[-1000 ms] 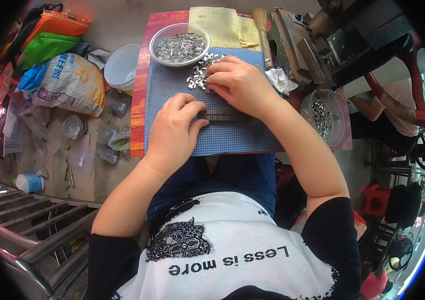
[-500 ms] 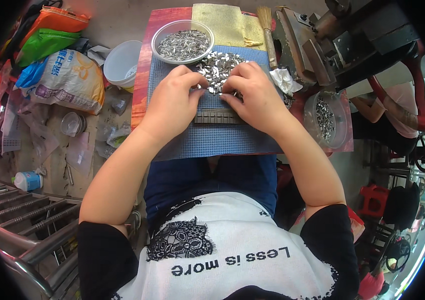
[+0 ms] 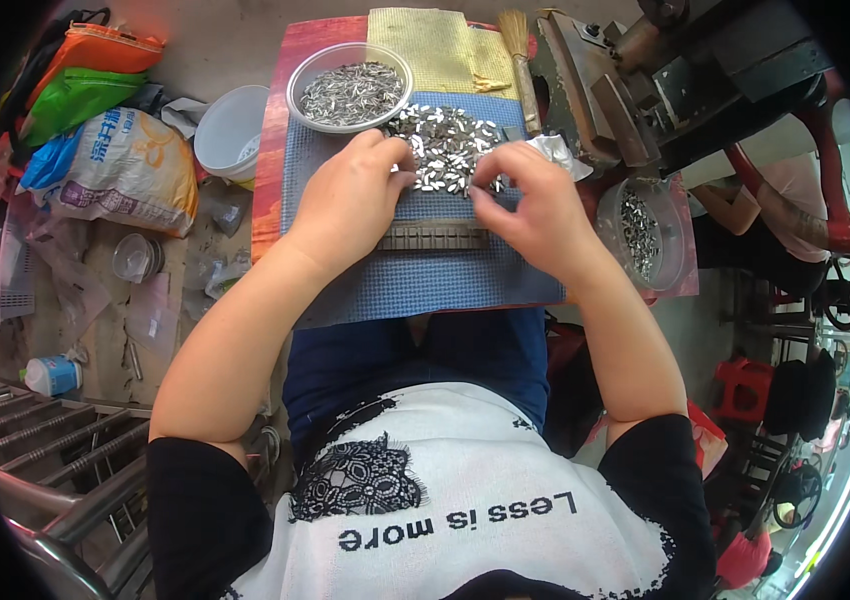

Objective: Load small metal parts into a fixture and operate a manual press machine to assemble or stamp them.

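Observation:
A pile of small, oblong silver metal pieces [image 3: 443,150] is spread over a blue textured mat [image 3: 415,285]. At the pile's left edge is my left hand [image 3: 350,195], thumb and fingertips drawn together. My right hand [image 3: 537,205] is at the pile's right edge, its thumb and index finger in a pinch. Anything between the fingertips of either hand is too small to make out. Between my hands, nearer to me than the pile, lies a slotted metal bar [image 3: 433,236]. A clear round bowl [image 3: 297,108] full of slim metal pieces stands beyond my left hand.
A yellow textured mat [image 3: 420,45] and a brush [image 3: 519,70] lie at the back. A dark metal machine [image 3: 605,90] and a clear tub of small parts [image 3: 672,255] are on the right. Left of the table are a white bucket [image 3: 230,125] and a sack [image 3: 140,170].
My right hand has shifted right, away from my left hand, uncovering more of the pile and the bar. My left hand stays by the pile. The whole view has shifted slightly.

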The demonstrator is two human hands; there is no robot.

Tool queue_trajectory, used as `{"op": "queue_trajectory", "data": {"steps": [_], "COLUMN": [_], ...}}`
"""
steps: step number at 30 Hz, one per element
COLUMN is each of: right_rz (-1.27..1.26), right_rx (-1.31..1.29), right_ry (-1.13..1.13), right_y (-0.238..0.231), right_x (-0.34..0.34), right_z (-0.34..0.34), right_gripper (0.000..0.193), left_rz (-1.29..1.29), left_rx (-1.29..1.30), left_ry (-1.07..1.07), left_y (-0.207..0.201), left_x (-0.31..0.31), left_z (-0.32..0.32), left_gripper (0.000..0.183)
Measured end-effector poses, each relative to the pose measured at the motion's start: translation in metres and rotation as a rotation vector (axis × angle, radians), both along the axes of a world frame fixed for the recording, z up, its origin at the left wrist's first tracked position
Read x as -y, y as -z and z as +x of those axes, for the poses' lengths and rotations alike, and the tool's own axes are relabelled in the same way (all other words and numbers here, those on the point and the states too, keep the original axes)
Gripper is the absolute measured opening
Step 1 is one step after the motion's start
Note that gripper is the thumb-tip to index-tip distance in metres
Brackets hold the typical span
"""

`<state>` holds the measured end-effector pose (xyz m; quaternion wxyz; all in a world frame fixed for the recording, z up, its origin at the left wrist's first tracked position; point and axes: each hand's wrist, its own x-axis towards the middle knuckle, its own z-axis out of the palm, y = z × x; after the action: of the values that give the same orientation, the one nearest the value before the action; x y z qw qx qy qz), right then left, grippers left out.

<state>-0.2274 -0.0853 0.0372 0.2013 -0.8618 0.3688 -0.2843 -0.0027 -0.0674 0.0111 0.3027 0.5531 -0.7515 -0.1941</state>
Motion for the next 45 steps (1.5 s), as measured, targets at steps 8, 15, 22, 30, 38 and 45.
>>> {"op": "queue_trajectory", "data": {"steps": [8, 15, 22, 30, 38, 45], "right_rz": [0.148, -0.033, -0.033, -0.217, -0.224, -0.046], "right_rx": [0.049, -0.097, -0.147, -0.146, -0.134, -0.038], "right_ry": [-0.053, -0.098, 0.004, 0.019, -0.004, -0.135], "right_y": [-0.007, -0.008, -0.007, 0.013, 0.023, 0.007], "right_x": [-0.025, -0.033, -0.035, 0.001, 0.012, -0.013], "right_z": [-0.012, -0.01, -0.009, 0.005, 0.007, -0.005], "right_gripper": [0.024, 0.024, 0.018, 0.011, 0.01, 0.012], "left_rz": [0.227, 0.297, 0.374, 0.105, -0.038, -0.095], "left_rx": [-0.177, -0.102, -0.175, -0.123, 0.007, -0.076], "left_ry": [0.101, 0.138, 0.083, 0.039, 0.043, 0.039], "left_y": [-0.024, -0.025, -0.022, -0.014, -0.002, -0.007], "left_x": [-0.032, -0.037, -0.032, -0.011, 0.002, -0.005], "left_z": [0.023, 0.026, 0.027, -0.006, -0.018, -0.01], "left_gripper": [0.012, 0.012, 0.012, 0.011, 0.014, 0.012]}}
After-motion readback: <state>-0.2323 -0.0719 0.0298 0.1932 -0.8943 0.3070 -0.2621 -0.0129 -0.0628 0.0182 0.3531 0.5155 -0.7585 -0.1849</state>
